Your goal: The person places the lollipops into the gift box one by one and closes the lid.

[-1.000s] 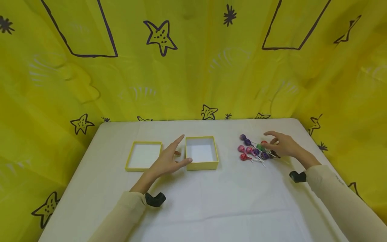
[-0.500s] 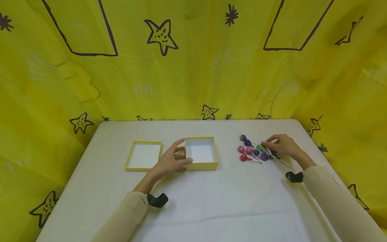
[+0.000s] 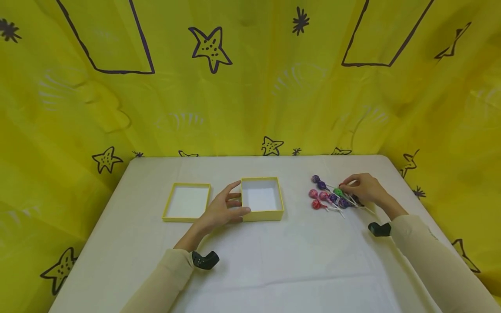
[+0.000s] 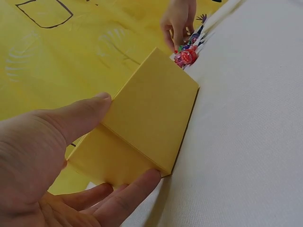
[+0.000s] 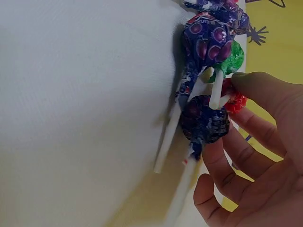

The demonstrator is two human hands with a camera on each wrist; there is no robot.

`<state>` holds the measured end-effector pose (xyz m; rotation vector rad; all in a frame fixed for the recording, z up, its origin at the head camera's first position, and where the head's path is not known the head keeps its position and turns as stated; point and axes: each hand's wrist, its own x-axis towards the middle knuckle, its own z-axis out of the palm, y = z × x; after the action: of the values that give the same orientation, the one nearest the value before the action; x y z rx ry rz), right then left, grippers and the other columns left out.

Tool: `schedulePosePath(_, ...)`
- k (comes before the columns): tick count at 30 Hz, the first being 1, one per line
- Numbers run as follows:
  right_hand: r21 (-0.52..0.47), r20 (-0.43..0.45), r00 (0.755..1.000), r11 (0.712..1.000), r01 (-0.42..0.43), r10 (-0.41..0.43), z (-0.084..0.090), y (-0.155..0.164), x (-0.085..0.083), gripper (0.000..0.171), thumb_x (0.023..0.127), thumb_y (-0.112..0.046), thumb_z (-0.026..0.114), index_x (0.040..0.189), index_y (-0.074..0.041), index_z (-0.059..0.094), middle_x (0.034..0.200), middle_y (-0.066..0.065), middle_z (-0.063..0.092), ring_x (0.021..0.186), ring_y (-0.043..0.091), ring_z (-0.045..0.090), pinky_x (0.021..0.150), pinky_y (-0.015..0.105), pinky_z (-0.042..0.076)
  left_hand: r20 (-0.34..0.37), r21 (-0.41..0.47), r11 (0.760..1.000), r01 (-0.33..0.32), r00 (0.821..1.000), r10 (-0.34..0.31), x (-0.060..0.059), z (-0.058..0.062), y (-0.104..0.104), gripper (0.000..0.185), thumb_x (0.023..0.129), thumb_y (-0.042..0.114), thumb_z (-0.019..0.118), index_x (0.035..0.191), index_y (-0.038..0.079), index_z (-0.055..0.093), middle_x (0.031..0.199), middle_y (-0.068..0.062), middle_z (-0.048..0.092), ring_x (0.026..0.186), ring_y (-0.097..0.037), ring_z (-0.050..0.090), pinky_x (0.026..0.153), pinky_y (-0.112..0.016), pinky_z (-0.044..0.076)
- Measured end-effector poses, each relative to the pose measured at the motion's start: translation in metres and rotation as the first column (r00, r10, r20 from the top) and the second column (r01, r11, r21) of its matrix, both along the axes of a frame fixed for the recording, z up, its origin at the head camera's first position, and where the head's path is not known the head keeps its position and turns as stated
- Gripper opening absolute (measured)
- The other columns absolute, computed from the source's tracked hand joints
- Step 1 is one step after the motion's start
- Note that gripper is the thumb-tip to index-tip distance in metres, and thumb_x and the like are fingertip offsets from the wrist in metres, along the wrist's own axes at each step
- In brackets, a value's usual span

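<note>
Pinching a round, glossy red lollipop (image 5: 237, 102)

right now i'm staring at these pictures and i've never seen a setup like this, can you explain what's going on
There is no machine here, just a person's bare left hand and right hand. The wide picture comes from a camera worn on the head, looking forward and down; the two close ones come from cameras worn on each wrist. On the white-covered table stands an open yellow box, with a shallow tray, perhaps its lid, to its left. Lollipops lie bunched on the right. The left hand touches the box; the right pinches a red lollipop.
</note>
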<state>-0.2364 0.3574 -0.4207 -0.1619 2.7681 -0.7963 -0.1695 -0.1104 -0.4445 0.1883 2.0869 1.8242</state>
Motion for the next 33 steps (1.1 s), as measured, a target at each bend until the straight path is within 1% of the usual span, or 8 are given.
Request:
schedulePosePath(7,-0.048,-0.077,0.994,0.995,-0.083,0.079,0.012,-0.003,0.003,0.034,0.1,-0.026,0.069,0.124,-0.001,0.068,0.118,0.026,0.069,0.106,0.041,0.064,0.083,0.047,0.059,-0.008,0.008,1.0,-0.001,1.0,0.001,0.001,0.0,0.001,0.097,0.084,0.014,0.087,0.162,0.027,0.031,0.154,-0.02,0.044,0.133,-0.039,0.05,0.083,-0.044,0.062)
schedulePosePath(9,-0.051,-0.101,0.989,0.992,-0.112,0.106,0.018,-0.005,0.004,0.034,0.1,-0.025,0.069,0.125,-0.001,0.068,0.119,0.026,0.069,0.108,0.042,0.064,0.085,0.048,0.059,-0.013,0.007,1.0,-0.003,1.0,0.003,0.001,-0.001,0.001,0.097,0.084,0.014,0.087,0.162,0.028,0.032,0.154,-0.02,0.044,0.134,-0.039,0.05,0.083,-0.044,0.062)
schedulePosePath(16,-0.045,-0.188,0.959,0.973,-0.226,0.214,0.045,-0.025,0.006,0.029,0.098,-0.015,0.071,0.123,-0.002,0.069,0.112,0.015,0.073,0.095,0.03,0.067,0.077,0.029,0.057,-0.045,0.006,0.999,0.036,0.998,-0.036,-0.001,-0.005,-0.002,0.096,0.084,0.014,0.087,0.162,0.024,0.031,0.155,-0.02,0.043,0.135,-0.039,0.05,0.084,-0.042,0.062)
schedulePosePath(21,-0.042,-0.218,0.928,0.947,-0.319,0.303,0.066,-0.047,0.008,0.028,0.096,-0.011,0.073,0.123,-0.004,0.07,0.111,0.008,0.073,0.093,0.024,0.067,0.076,0.024,0.057,-0.051,0.039,0.994,0.103,0.994,-0.1,-0.005,-0.006,-0.007,0.093,0.087,0.011,0.084,0.162,0.02,0.03,0.158,-0.021,0.039,0.136,-0.041,0.047,0.085,-0.043,0.062)
schedulePosePath(24,-0.036,-0.223,0.91,0.93,-0.366,0.35,0.076,-0.063,0.007,0.027,0.096,-0.011,0.073,0.123,-0.006,0.07,0.111,0.005,0.073,0.092,0.021,0.067,0.079,0.027,0.058,-0.052,0.076,0.987,0.142,0.989,-0.138,-0.007,-0.006,-0.011,0.09,0.088,0.007,0.081,0.162,0.017,0.03,0.159,-0.023,0.036,0.139,-0.043,0.045,0.086,-0.045,0.061)
schedulePosePath(27,-0.041,-0.209,0.901,0.917,-0.397,0.381,0.084,-0.079,0.006,0.027,0.096,-0.013,0.074,0.123,-0.008,0.071,0.112,0.003,0.072,0.094,0.019,0.067,0.084,0.035,0.058,-0.048,0.116,0.979,0.169,0.985,-0.164,-0.009,-0.007,-0.014,0.088,0.09,0.004,0.079,0.162,0.014,0.03,0.161,-0.024,0.032,0.143,-0.043,0.041,0.087,-0.047,0.06)
schedulePosePath(30,-0.063,-0.192,0.891,0.901,-0.429,0.411,0.087,-0.096,0.005,0.027,0.096,-0.013,0.074,0.122,-0.01,0.071,0.112,0.001,0.072,0.095,0.019,0.067,0.088,0.042,0.058,-0.044,0.134,0.974,0.185,0.983,-0.181,-0.011,-0.008,-0.015,0.087,0.09,0.001,0.078,0.162,0.013,0.03,0.163,-0.023,0.03,0.146,-0.042,0.038,0.089,-0.047,0.059)
schedulePosePath(33,-0.08,-0.182,0.876,0.882,-0.465,0.446,0.085,-0.112,0.004,0.024,0.097,-0.015,0.073,0.121,-0.011,0.072,0.111,0.0,0.072,0.094,0.019,0.067,0.088,0.043,0.058,-0.041,0.131,0.972,0.196,0.98,-0.193,-0.013,-0.007,-0.015,0.087,0.09,0.001,0.078,0.161,0.012,0.03,0.163,-0.023,0.029,0.147,-0.042,0.037,0.09,-0.047,0.059)
